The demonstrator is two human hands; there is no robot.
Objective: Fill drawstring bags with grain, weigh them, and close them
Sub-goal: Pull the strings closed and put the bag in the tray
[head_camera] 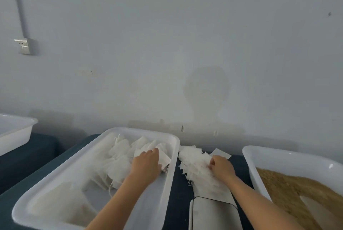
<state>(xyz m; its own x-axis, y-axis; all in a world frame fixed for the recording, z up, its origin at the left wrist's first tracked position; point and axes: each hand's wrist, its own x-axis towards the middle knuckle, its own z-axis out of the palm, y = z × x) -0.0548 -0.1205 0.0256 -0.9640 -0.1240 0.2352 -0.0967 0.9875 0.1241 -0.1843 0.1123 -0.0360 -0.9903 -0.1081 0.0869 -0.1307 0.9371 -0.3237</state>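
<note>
A big white tray [168, 172] in the middle holds several filled white drawstring bags [118, 166]. My left hand [147, 163] reaches into it and rests on a bag near the tray's right wall, fingers bent over the cloth. A loose heap of empty white bags [194, 163] lies on the dark table between the trays. My right hand [220, 167] pinches bags at the heap's right side. At the right stands a white tray [248, 157] of brown grain [289, 192]. A grey scale [213, 213] sits at the bottom, below the heap.
Another white tray [16, 133] stands at the far left edge of the dark blue table [31, 157]. The pale wall rises right behind the trays, with a socket [25, 45] high on the left.
</note>
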